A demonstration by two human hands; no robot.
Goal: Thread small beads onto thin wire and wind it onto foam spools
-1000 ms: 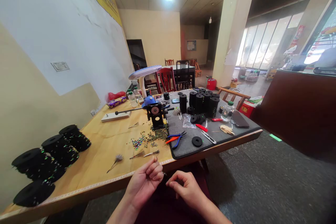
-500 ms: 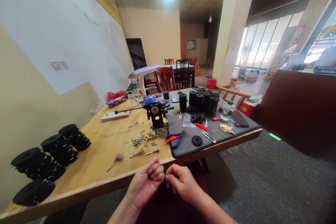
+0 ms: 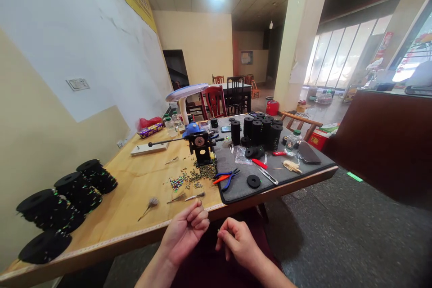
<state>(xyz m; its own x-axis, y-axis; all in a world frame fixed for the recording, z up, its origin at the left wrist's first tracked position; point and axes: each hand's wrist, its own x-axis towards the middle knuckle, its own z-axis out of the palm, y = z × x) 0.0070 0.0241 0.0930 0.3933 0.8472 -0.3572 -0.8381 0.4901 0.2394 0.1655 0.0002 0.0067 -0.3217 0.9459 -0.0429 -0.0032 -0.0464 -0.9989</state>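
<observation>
My left hand (image 3: 185, 233) is held palm up at the table's front edge, fingers curled and thumb pressed to the forefinger; what it pinches is too fine to make out. A short gap to its right, my right hand (image 3: 239, 240) pinches with thumb and forefinger, a tiny light speck showing at the tips. On the wood beyond lie three thin sticks with wispy ends, one of them a fanned bristle bundle (image 3: 152, 203). Behind these are a heap of small brass-coloured pieces (image 3: 204, 172) and a scatter of coloured beads (image 3: 177, 182).
A black hand-crank winder (image 3: 201, 149) stands mid-table before a lamp (image 3: 184, 108). On the grey mat (image 3: 236, 194) lie blue-handled pliers (image 3: 230, 179), thread snips (image 3: 269, 176), a black foam disc (image 3: 254, 181) and several black foam spools (image 3: 257, 131). More spools (image 3: 40, 202) stand left.
My hands have drawn apart: the right hand has moved a little right and down from the left. The left hand keeps its curled pose.
</observation>
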